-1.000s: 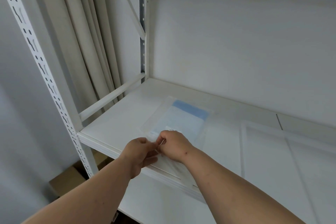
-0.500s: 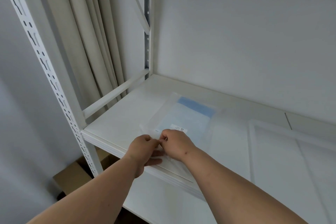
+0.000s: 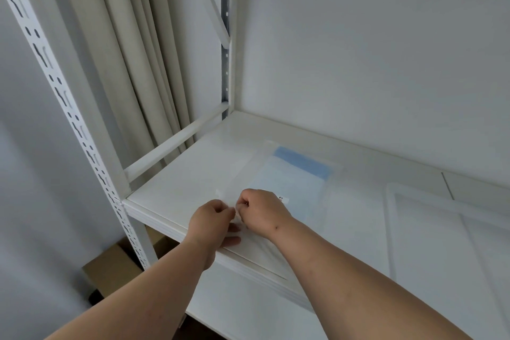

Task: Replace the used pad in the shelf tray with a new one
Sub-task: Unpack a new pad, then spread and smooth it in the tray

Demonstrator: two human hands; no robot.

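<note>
A clear plastic packet with a folded pale blue pad (image 3: 292,182) inside lies flat on the white shelf (image 3: 193,174). Its near edge reaches the shelf's front. My left hand (image 3: 212,218) and my right hand (image 3: 262,211) are side by side at that near edge, and each pinches the clear plastic (image 3: 220,193) between thumb and fingers. A white tray (image 3: 441,243) with a raised rim sits on the shelf to the right of the packet. My right forearm hides the packet's near right corner.
The white metal upright (image 3: 69,119) with slotted holes stands at the left front. Cream curtains (image 3: 143,63) hang behind the rack's left side. A brown cardboard box (image 3: 110,265) sits on the floor below. A lower shelf (image 3: 248,306) shows under the hands.
The view has shifted slightly, so the shelf sits a little higher and to the right in the frame. Both hands stay pinched together at the packet's near edge.
</note>
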